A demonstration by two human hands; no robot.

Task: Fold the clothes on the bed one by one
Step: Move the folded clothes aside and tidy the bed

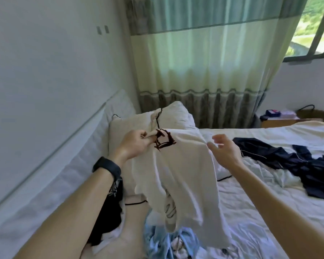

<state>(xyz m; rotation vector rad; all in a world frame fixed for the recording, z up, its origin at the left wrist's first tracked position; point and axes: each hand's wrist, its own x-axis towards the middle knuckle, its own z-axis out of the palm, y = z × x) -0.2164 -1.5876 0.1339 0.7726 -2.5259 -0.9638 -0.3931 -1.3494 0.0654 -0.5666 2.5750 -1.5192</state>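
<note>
White shirt [181, 165] with dark red trim [165, 140] at its neck is hanging in the air above the bed [251, 212], lifted in front of the person and drooping in long soft folds.

The left hand [137, 142], wearing a black wristband [107, 168], is pinching the cloth at the trim between thumb and fingertips. The right hand [224, 150] is hovering just beside the shirt's other upper edge with its fingers spread and loose, gripping nothing. Whether it is touching the cloth is unclear.

The shirt is looking thin, light and limp. It is likely to sag and twist rather than hold a shape, so taking it by both shoulders should be the way to spread it flat.

More clothes are waiting on the bed:
- a dark navy heap [297, 161] is lying to the right
- a pale blue garment [157, 240] is lying crumpled just below the shirt
- a black garment [108, 212] is lying under the left forearm

The bed is wearing a wrinkled white sheet, with a pillow [127, 126] sitting at its far end. A plain pale wall [45, 71] is running along the left. A green and cream curtain [204, 62] is hanging behind the bed, and daylight is coming through a window [316, 25] at the upper right.
</note>
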